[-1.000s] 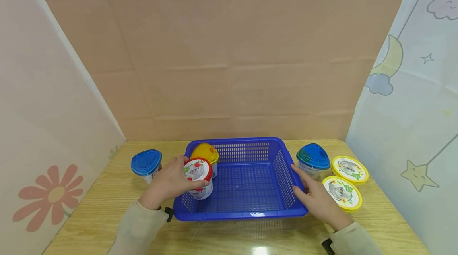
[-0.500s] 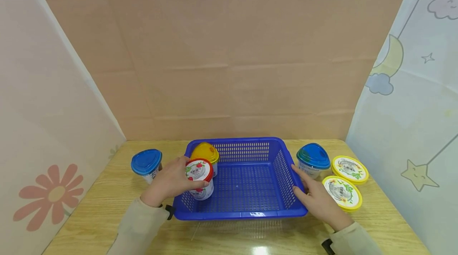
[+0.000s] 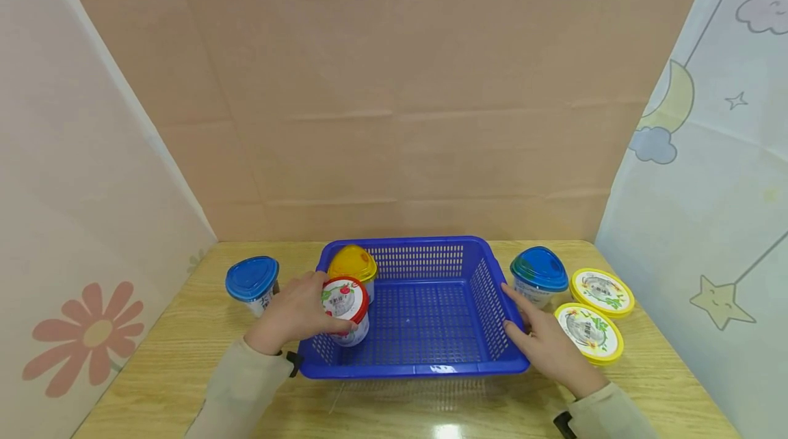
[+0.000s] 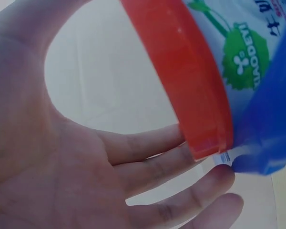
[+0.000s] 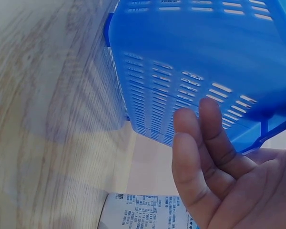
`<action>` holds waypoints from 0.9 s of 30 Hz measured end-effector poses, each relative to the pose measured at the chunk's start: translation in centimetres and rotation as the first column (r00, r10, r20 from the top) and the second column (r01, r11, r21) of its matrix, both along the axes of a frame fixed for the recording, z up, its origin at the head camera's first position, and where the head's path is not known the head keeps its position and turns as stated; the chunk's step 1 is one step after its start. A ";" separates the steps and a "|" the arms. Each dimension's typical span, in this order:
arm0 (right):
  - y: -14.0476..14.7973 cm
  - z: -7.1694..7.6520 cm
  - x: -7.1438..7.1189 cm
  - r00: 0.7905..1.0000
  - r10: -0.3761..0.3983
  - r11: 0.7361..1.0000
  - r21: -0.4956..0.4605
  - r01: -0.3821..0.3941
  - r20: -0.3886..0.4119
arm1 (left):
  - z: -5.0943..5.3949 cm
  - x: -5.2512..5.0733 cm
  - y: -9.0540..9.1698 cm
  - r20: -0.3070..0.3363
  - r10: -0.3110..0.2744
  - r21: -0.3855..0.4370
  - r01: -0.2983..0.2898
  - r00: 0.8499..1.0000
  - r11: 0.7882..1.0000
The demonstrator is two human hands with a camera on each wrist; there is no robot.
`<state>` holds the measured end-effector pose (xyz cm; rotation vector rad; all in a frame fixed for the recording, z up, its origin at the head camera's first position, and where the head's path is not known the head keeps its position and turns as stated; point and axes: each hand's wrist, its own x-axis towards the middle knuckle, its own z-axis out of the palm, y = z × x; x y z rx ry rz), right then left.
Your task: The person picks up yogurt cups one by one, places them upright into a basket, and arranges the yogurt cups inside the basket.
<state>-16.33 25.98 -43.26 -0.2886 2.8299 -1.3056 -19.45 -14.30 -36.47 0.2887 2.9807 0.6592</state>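
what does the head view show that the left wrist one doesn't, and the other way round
Only the head view: the right hand, the yellow-lidded tub, two blue-lidded tubs and two yellow-rimmed round lids.
Only the left wrist view: the palm and the green logo on the red-lidded tub.
Both: the left hand, that tub and the blue basket.
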 end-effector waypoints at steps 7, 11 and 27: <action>0.0 -0.1 0.0 1.000 0.003 1.000 -0.014 -0.003 0.006 | 0.1 0.1 0.0 0.003 -0.016 -0.058 0.016 1.000 0.998; 0.0 -0.1 0.0 1.000 0.004 1.000 -0.014 -0.004 0.005 | 0.3 0.2 0.1 -0.004 -0.029 -0.083 0.028 1.000 0.996; -0.1 0.1 0.1 1.000 -0.005 1.000 0.013 0.005 -0.004 | 0.0 -0.3 0.9 0.037 -0.075 -0.102 0.079 0.996 0.992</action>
